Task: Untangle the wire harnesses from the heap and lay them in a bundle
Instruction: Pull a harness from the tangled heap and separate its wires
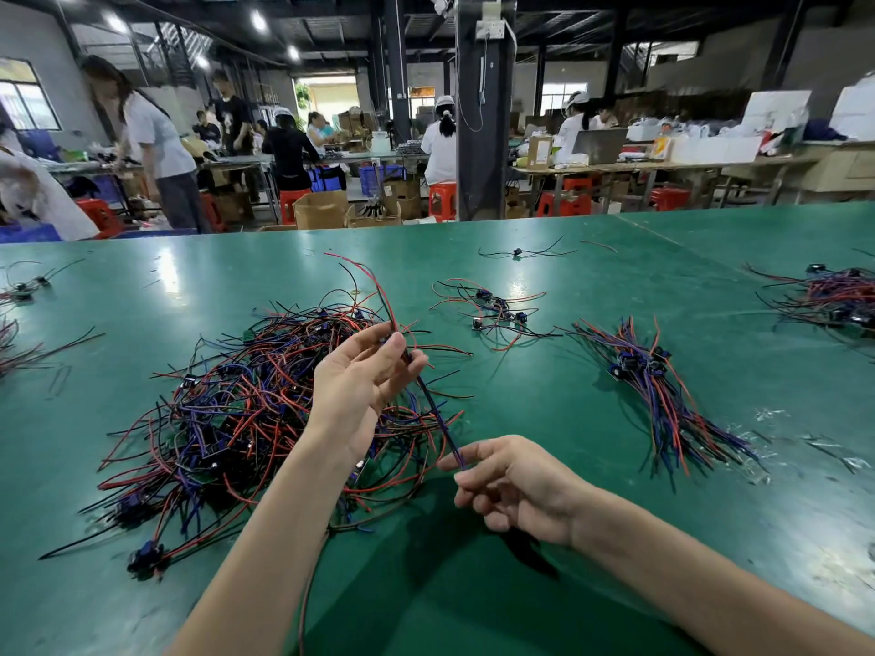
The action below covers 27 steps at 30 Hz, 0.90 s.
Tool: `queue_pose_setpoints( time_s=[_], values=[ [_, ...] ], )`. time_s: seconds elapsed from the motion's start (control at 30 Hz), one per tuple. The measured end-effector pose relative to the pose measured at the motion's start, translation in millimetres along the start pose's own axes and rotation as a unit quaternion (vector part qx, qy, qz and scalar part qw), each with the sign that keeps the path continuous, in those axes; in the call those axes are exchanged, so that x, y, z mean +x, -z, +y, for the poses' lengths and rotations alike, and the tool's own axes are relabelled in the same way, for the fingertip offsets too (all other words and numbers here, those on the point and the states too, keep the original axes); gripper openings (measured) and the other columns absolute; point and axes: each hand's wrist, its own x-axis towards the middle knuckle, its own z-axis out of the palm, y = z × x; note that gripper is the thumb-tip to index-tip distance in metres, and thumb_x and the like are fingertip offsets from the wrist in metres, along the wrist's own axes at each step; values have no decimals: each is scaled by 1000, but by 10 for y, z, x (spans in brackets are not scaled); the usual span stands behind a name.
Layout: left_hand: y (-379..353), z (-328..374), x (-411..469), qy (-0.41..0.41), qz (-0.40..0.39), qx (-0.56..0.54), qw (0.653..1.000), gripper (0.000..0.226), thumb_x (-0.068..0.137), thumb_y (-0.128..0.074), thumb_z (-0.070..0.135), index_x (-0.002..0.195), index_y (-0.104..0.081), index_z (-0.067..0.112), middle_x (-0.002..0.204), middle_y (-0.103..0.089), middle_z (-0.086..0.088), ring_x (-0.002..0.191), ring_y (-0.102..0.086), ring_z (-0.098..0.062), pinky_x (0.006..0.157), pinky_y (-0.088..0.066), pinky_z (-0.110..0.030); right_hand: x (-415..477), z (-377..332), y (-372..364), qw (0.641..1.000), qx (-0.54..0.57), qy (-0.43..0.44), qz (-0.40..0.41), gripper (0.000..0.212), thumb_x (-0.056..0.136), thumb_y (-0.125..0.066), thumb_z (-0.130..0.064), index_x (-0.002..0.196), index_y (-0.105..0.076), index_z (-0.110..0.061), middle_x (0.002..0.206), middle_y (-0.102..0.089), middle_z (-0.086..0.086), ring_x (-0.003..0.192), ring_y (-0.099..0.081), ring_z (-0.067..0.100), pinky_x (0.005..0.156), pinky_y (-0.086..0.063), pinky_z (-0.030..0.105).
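A big tangled heap of red, black and blue wire harnesses [246, 414] lies on the green table [544, 419], left of centre. Above its right edge, my left hand [364, 376] is raised and grips one harness [428, 400] near its connector, its red and black wires sticking up past the fingers. My right hand [511, 490] pinches the lower end of that harness's wires between thumb and forefinger, so the wires run taut between both hands. A laid-out bundle of harnesses [658, 385] rests to the right.
A small loose group of harnesses [492, 307] lies behind the hands, and a single one [518, 252] farther back. More wire piles sit at the right edge [833, 295] and the left edge [19, 324]. Beyond the table, people work at benches.
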Motion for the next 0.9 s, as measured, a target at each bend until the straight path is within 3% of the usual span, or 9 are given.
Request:
queue_pose_setpoints(
  time_s=[0.33, 0.53, 0.73, 0.9],
  values=[
    [-149, 56, -105, 131, -84, -54, 986, 29, 69, -61, 3, 97, -65, -3, 77, -68, -11, 63, -70, -20, 55, -57, -22, 48, -51, 86, 999, -12, 2, 40, 17, 86, -48, 12, 88, -60, 0, 56, -54, 13, 32, -41, 8, 32, -32, 15],
    [-51, 69, -8, 105, -27, -26, 994, 14, 70, -63, 1, 67, -76, 4, 71, -68, -14, 61, -70, -22, 50, -56, -22, 8, -18, 59, 997, -72, 26, 6, 18, 84, -50, 11, 87, -63, -1, 54, -57, 12, 32, -38, 8, 32, -33, 15],
    [25, -3, 33, 77, 34, 29, 996, 10, 82, -60, -7, 90, -63, -2, 72, -66, -13, 59, -69, -23, 49, -55, -19, -85, 22, -13, 944, -299, 125, -58, 26, 86, -50, 5, 89, -66, -16, 60, -60, -3, 33, -40, 7, 33, -34, 17],
    [17, -46, 24, 49, 45, 47, 997, 10, 83, -60, -8, 92, -62, -3, 80, -62, -11, 57, -68, -20, 52, -56, -21, -118, -23, 20, 926, -317, 172, -108, 25, 89, -54, 2, 93, -65, -19, 64, -59, -3, 37, -42, 5, 37, -39, 18]
  ],
)
